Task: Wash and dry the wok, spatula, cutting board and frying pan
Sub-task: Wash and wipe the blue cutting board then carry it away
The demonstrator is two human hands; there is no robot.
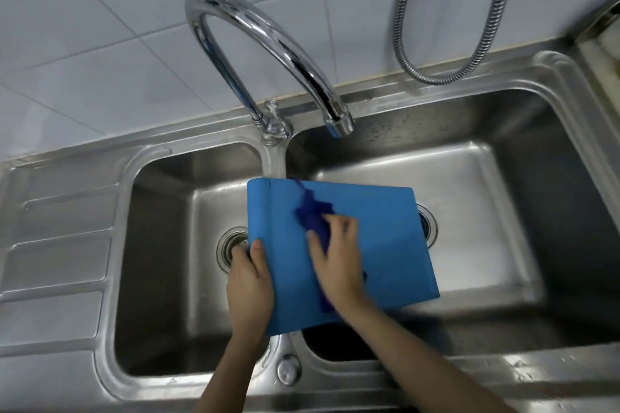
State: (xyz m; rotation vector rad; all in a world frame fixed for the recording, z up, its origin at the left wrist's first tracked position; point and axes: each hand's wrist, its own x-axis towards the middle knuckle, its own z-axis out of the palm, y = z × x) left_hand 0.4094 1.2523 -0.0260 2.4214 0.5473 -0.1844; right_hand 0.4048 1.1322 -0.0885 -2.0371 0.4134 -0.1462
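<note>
Blue cutting board lies long across mid-frame over the sink; left hand grips its left edge, right hand presses a dark cloth on top.

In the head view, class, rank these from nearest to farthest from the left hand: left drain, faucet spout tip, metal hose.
From the left hand:
1. Left drain, touching distance, just left of the thumb.
2. Faucet spout tip, above the right basin.
3. Metal hose, far upper right, on the wall.
</note>
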